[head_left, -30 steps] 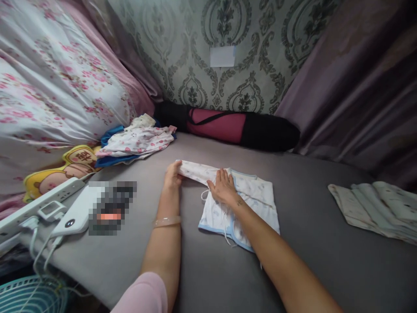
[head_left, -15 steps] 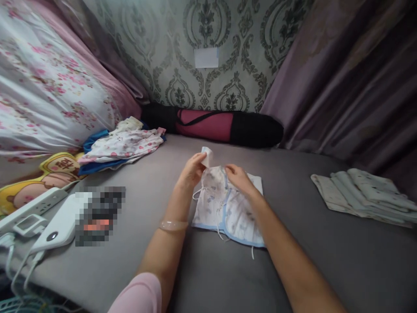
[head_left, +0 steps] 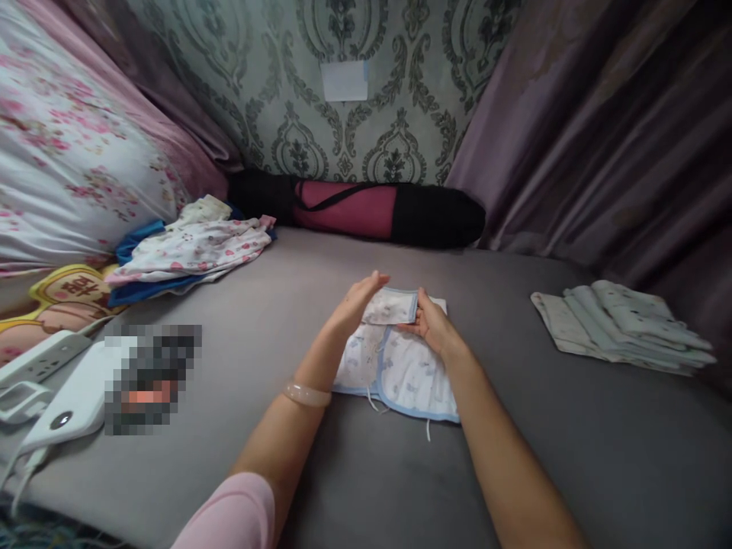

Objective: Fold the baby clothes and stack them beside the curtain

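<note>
A small white baby shirt with pale prints, blue trim and thin tie strings lies on the grey bed sheet. Its upper part, a folded flap edged in blue, is turned down over the body. My right hand grips the flap's right edge, thumb on top and fingers beneath. At the flap's left end is my left hand, its fingers stretched out and held together, side-on against the cloth. Part of the shirt's left side is hidden behind that hand and wrist.
Folded cloths are stacked at the right. Rumpled clothes lie at the back left, near a yellow cushion. A white power bank and a power strip sit at the left edge. A long black-and-red bag lies along the wall.
The shirt's upper part has been turned down into a flat flap. My left hand has let go of the cloth and straightened its fingers; my right hand has shifted to the flap's right edge.
</note>
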The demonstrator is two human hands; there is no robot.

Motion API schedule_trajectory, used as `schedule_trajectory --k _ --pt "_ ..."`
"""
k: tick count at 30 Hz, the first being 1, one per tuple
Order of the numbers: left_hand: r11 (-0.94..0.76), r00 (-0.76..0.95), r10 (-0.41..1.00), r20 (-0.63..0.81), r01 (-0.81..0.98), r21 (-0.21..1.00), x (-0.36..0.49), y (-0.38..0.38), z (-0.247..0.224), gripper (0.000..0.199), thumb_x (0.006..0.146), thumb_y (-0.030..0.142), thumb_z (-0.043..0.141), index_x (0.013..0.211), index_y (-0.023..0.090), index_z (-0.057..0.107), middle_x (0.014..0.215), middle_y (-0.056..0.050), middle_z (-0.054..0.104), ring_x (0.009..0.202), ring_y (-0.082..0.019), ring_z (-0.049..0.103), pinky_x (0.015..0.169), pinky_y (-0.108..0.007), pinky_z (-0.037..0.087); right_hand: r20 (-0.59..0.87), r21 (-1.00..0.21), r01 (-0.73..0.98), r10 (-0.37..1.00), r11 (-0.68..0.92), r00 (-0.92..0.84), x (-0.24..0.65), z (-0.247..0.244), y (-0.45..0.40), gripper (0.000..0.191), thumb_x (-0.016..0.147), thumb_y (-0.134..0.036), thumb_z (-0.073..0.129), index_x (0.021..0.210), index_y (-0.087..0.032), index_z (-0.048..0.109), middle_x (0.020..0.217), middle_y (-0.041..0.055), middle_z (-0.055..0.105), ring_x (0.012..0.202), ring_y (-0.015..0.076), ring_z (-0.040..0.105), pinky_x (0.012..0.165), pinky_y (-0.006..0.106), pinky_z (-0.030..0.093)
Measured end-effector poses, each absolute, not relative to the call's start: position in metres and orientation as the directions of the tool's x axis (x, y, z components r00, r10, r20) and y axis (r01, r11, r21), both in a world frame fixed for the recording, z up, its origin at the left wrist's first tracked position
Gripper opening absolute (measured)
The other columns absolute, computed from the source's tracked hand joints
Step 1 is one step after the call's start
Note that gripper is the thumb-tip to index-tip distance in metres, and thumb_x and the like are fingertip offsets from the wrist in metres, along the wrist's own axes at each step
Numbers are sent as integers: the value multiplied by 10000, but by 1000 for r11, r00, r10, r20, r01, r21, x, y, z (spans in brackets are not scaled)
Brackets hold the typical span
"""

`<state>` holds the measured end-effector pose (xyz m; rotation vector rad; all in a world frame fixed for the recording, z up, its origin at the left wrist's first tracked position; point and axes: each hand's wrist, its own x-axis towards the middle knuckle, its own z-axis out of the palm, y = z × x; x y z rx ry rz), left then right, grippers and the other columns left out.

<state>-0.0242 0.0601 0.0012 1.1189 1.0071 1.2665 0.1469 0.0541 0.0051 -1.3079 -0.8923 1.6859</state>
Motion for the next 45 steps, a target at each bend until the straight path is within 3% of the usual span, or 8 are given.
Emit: schedule_trajectory --k 5,9,13,18,26,32,38,45 --pt "-49 -183 981 68 109 993 -61 71 -6 269 857 322 527 1003 148 671 1082 -128 693 1080 -232 620 990 -374 430 -276 -961 -13 960 -277 -45 148 -10 57 102 854 -220 591 907 -139 626 844 56 703 649 126 640 543 213 558" --pt "-43 -131 985 111 434 900 -66 72 -22 287 772 133 513 1007 160 676 1055 -118 698 1023 -244 638 952 -387 453 -111 -962 255 993 -99 -34 152 -21 62 250 834 -221 556 1066 -150 615 829 36 704 607 133 628 522 230 532" --pt "-141 47 988 144 643 753 -59 65 -36 457 756 94 506 1194 193 594 1227 -143 630 1139 -283 584 981 -415 424 22 -804 594 999 1 27 155 -24 64 407 857 -255 511 1249 -147 543 901 61 711 735 181 662 734 320 541" --pt "-162 157 986 54 830 534 -57 59 -40 492 876 153 425 1367 159 427 1504 -181 351 1406 -296 302 1122 -497 241 150 -560 827 988 55 36 152 -23 52 423 897 -202 447 1308 -114 499 1148 150 651 1076 246 601 936 345 450" --pt "-180 201 978 -52 946 269 -51 53 -19 516 957 217 287 1464 122 270 1554 -156 249 1450 -279 176 1155 -519 164 307 -298 940 949 166 -71 143 -17 39 416 918 -115 344 1297 -65 509 1254 206 566 1164 291 529 972 405 420" --pt "-317 310 949 63 934 164 -19 50 -21 508 965 218 259 1447 70 322 1524 -162 319 1436 -259 232 1170 -449 186 273 -236 859 880 454 -389 127 -37 42 506 965 -210 248 1427 -68 397 1504 133 365 1417 244 255 1163 445 168" --pt "-283 276 959 70 950 132 -14 44 -35 528 988 297 220 1460 87 330 1527 -138 319 1428 -260 254 1167 -438 199 123 -254 871 907 420 -402 121 -40 39 571 946 -257 248 1479 -59 302 1548 106 274 1438 221 198 1176 432 101" --pt "-266 253 959 128 959 100 -12 41 -42 617 978 470 215 1472 115 320 1533 -140 303 1431 -282 243 1168 -478 170 85 -223 951 976 216 -202 132 -40 32 609 983 -376 187 1481 -39 283 1559 142 227 1449 259 145 1165 460 70"
